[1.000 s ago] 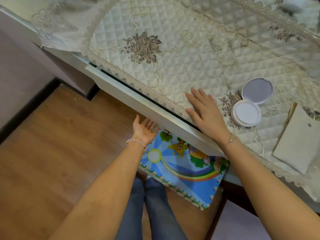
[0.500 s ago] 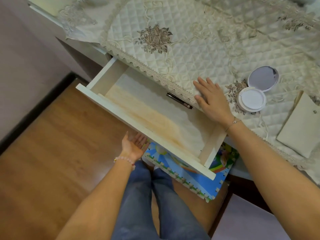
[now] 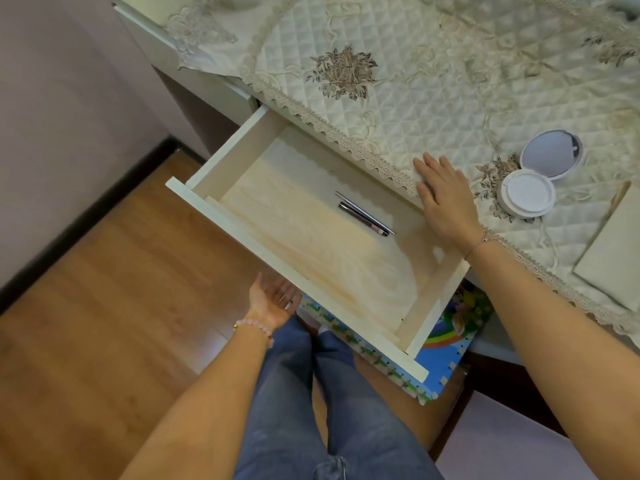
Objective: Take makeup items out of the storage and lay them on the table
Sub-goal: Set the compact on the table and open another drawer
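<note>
With the left hand [image 3: 273,299] cupped open under the drawer [image 3: 298,271] front and the right hand [image 3: 445,199] spread flat on the tablecloth [image 3: 433,81], two slim makeup pencils [image 3: 363,214] lie inside, likely light, stiff and apt to roll, best pinched mid-barrel.

Honestly nothing readable showed up anywhere. The two slim makeup pencils [image 3: 365,214] in the open drawer [image 3: 242,216] were too small to make out any print (if they had any), and the round white compact [image 3: 533,185] on the desk [image 3: 433,84] showed no brand or number.
</note>
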